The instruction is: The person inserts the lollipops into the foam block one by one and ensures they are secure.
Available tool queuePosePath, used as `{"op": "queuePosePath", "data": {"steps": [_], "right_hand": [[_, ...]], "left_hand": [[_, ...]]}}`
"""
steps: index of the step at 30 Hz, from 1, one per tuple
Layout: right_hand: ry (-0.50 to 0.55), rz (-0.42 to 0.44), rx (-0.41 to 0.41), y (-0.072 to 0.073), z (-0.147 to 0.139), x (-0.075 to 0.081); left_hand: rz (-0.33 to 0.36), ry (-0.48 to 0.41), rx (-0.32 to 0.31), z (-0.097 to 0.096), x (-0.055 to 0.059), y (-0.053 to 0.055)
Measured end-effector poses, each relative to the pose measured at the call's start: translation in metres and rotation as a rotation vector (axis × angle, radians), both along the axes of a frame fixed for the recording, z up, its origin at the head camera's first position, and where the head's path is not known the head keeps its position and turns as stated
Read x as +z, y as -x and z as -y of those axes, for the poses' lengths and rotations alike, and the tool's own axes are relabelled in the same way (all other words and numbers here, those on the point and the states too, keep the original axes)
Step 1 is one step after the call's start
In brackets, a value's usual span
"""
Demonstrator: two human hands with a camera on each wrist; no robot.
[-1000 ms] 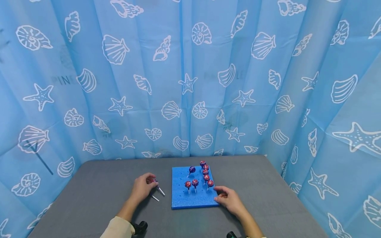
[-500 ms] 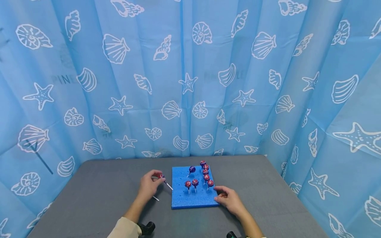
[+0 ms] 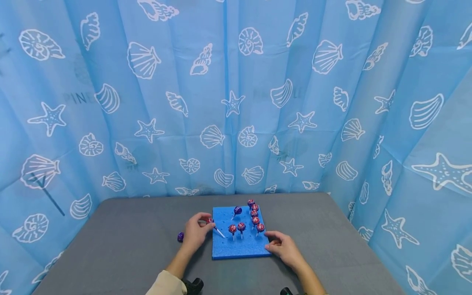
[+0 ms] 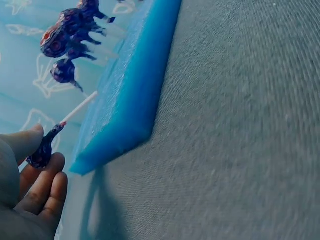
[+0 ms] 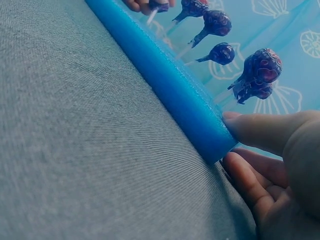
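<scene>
My left hand (image 3: 195,233) pinches a wrapped lollipop (image 4: 42,154) by its head between thumb and fingers. Its white stick slants down over the left part of a blue foam board (image 3: 241,250), with the tip close to the surface in the head view. At the board's right edge, my right hand (image 3: 287,248) grips the foam, thumb on top and fingers curled at the side. Several lollipops stand in the board: a row along the right (image 3: 255,220), a red-and-purple pair (image 3: 241,226) near the middle, and a purple one (image 3: 237,210) at the back.
Left of my left hand, a purple lollipop (image 3: 180,237) lies on the grey table (image 3: 140,233), its stick hidden by the hand. Small holes dot the board's left part. A blue seashell curtain (image 3: 232,143) hangs behind the table.
My left hand has lifted the lollipop from the table and carried it right, over the board's left edge. A purple lollipop's head has come into view behind it. My right hand stays put.
</scene>
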State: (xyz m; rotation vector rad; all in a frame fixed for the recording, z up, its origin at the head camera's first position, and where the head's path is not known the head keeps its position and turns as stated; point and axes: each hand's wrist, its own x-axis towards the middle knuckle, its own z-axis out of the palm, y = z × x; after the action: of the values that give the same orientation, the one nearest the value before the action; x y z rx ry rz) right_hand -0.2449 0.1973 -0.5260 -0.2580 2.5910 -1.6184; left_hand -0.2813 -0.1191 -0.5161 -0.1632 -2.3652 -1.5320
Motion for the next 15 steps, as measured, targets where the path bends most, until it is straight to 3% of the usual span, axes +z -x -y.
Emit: {"op": "queuePosePath", "data": {"steps": [7,15], "right_hand": [[-0.011,0.010,-0.015,0.000,0.001,0.002],[-0.004,0.000,-0.005,0.000,0.000,0.001]], "left_hand": [[-0.076,0.090,0.034,-0.009,-0.002,0.004],[-0.166,0.220,0.016,-0.019,0.001,0.000]]}}
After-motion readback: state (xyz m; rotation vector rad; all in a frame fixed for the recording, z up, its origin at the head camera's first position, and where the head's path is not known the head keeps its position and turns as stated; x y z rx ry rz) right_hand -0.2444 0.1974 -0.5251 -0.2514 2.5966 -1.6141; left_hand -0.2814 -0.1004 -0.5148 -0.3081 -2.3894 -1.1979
